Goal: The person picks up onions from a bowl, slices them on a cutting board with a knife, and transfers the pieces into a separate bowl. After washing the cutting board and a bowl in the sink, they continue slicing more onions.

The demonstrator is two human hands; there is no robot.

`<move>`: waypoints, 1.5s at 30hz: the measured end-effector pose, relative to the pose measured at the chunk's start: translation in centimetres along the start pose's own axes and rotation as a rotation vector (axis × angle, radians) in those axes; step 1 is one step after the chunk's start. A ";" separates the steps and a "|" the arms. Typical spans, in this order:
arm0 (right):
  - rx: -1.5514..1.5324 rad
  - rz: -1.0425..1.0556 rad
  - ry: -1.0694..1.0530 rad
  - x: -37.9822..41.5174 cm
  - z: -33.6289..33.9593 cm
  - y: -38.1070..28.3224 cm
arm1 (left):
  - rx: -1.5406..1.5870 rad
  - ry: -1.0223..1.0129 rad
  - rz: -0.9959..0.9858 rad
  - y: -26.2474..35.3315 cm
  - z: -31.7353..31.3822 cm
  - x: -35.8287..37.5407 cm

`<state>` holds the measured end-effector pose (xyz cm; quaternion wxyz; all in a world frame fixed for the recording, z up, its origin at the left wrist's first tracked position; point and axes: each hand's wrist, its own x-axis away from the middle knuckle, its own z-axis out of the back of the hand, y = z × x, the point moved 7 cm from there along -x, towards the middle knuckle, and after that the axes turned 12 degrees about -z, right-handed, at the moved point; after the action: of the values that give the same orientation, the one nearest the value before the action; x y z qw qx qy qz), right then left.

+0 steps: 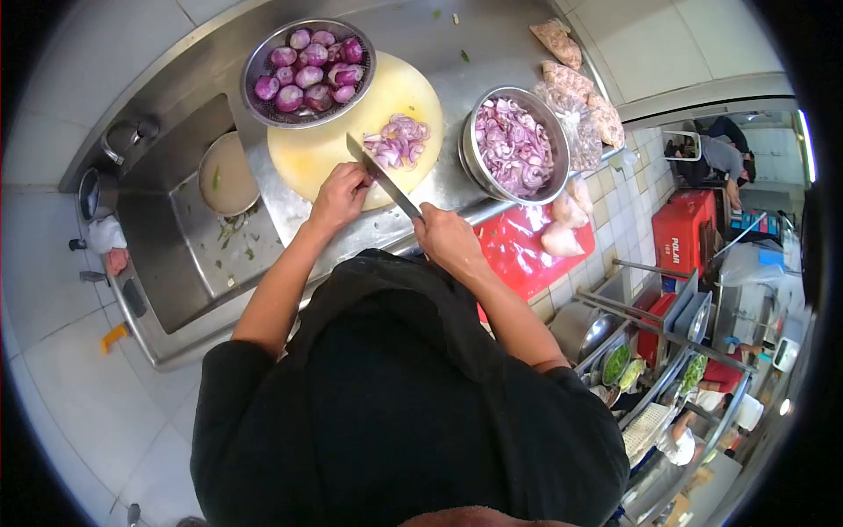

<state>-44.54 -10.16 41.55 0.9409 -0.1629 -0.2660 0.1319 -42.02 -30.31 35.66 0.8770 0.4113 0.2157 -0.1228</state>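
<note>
My right hand (446, 235) grips the handle of a kitchen knife (388, 183), its blade angled across a round yellowish cutting board (299, 162). Close against the blade, my left hand (342, 195) is on the board with its fingers curled; whatever they hold is hidden. Beyond the blade lies a small heap of sliced red onion (400, 140). A perforated metal colander (255, 98) of whole peeled red onions (309, 75) stands at the board's far left edge. To the right, a steel bowl (560, 176) is heaped with sliced onion (512, 145).
A steel sink (167, 233) with a round pale container (228, 180) is on the left. Plastic bags of food (571, 83) line the counter's right end. Below, more bags (562, 237) lie on a red surface (518, 250). Racks (672, 329) and other people (720, 158) are farther right.
</note>
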 end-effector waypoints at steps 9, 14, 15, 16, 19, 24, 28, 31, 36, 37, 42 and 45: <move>0.056 -0.001 -0.043 -0.6 -1.0 0.6 | 0.006 0.028 0.003 -0.4 -0.3 0.7; 0.057 -0.015 -0.086 -3.0 0.1 1.3 | -0.046 0.031 -0.008 0.3 0.0 -0.1; 0.044 -0.023 -0.061 -3.6 0.5 1.4 | -0.066 0.044 0.007 0.5 0.0 -0.5; 0.035 -0.030 -0.042 -4.2 0.6 1.8 | -0.085 0.058 0.028 0.7 0.0 -0.8; 0.012 -0.054 -0.029 -4.6 0.5 1.8 | -0.276 -0.120 0.347 -0.4 -0.9 -1.0; -0.113 -0.087 -0.006 -3.0 0.2 1.8 | -0.140 -0.104 0.520 0.2 -0.1 -0.5; -0.089 -0.114 -0.045 -1.7 -0.1 1.4 | -0.083 0.010 -0.077 1.4 1.1 -0.7; -0.031 -0.116 -0.068 -1.5 -0.6 0.9 | -0.050 -0.080 -0.099 0.4 0.6 -1.0; 0.007 -0.074 -0.019 -1.4 -0.7 0.5 | -0.052 -0.168 -0.191 0.4 0.2 -2.0; 0.001 -0.066 -0.007 -1.0 -0.1 0.2 | -0.039 -0.184 -0.199 0.5 0.1 -2.2; 0.054 -0.032 0.027 -1.1 -1.3 -0.1 | -0.086 -0.227 -0.169 0.4 -0.4 -2.2; 0.023 -0.013 0.069 -0.8 -0.8 -0.1 | -0.082 -0.181 -0.172 0.3 -0.3 -2.0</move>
<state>-44.73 -10.70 40.64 0.9522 -0.1547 -0.2331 0.1230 -43.77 -29.77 36.69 0.8952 0.3424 0.1749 -0.2254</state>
